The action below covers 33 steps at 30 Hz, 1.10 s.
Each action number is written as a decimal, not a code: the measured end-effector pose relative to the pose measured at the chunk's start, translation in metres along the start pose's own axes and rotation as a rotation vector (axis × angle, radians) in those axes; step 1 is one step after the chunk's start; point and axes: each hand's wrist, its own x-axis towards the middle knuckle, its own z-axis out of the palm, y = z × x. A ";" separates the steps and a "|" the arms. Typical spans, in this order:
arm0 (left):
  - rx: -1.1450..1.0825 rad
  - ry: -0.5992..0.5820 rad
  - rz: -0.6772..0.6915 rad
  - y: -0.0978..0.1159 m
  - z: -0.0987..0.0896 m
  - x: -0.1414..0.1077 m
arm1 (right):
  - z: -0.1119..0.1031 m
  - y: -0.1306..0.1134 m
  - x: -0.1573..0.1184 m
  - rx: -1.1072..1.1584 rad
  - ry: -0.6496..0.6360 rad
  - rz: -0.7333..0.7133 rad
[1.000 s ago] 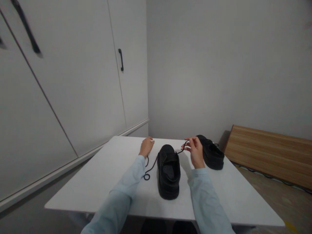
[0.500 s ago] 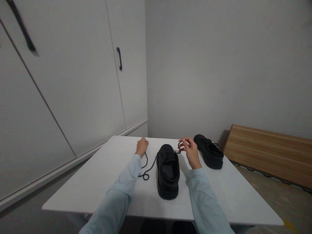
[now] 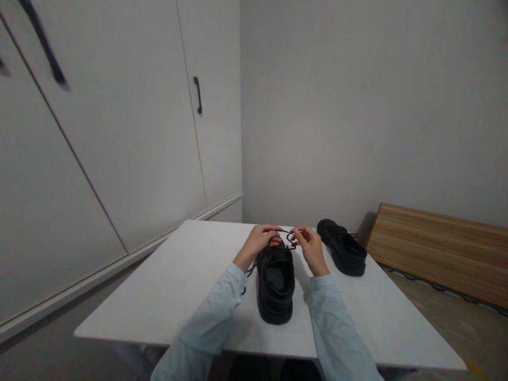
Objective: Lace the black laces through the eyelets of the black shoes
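Observation:
A black shoe [image 3: 275,296] stands on the white table with its toe pointing away from me. Over its front left side, my left hand [image 3: 259,242] pinches a black shoelace [image 3: 291,241]. My right hand [image 3: 310,243], just right of the toe, has its fingers closed on the same lace, which loops between the two hands. Part of the lace hangs down on the shoe's left side, partly hidden by my left wrist. My left hand covers some of the shoe's front.
Another black shoe [image 3: 343,248], laced, stands at the table's right back edge. The white table [image 3: 159,296] reaches toward white cupboards [image 3: 119,132] with dark handles. A wood-grain board [image 3: 436,254] leans low against the wall at the right.
My left hand has moved right, from beside the shoe to over its front, with lace in its fingers. My right hand has stayed almost in place, still holding the lace.

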 end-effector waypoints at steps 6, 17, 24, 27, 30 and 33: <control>0.100 0.055 0.135 -0.008 0.005 -0.001 | 0.001 0.000 0.000 0.053 0.001 0.016; 0.477 0.134 0.352 -0.016 0.005 -0.001 | 0.002 -0.005 -0.001 0.003 -0.088 -0.030; 0.239 0.153 0.272 -0.025 0.010 -0.001 | 0.001 0.000 0.000 0.035 -0.053 -0.031; 0.167 0.131 0.242 -0.025 0.012 -0.001 | 0.001 0.002 0.000 0.029 -0.047 -0.036; 0.146 0.111 0.240 -0.024 0.012 -0.003 | 0.002 0.002 0.000 0.045 -0.042 -0.035; 0.124 0.098 0.235 -0.022 0.013 -0.005 | 0.003 0.001 0.000 0.052 -0.033 -0.033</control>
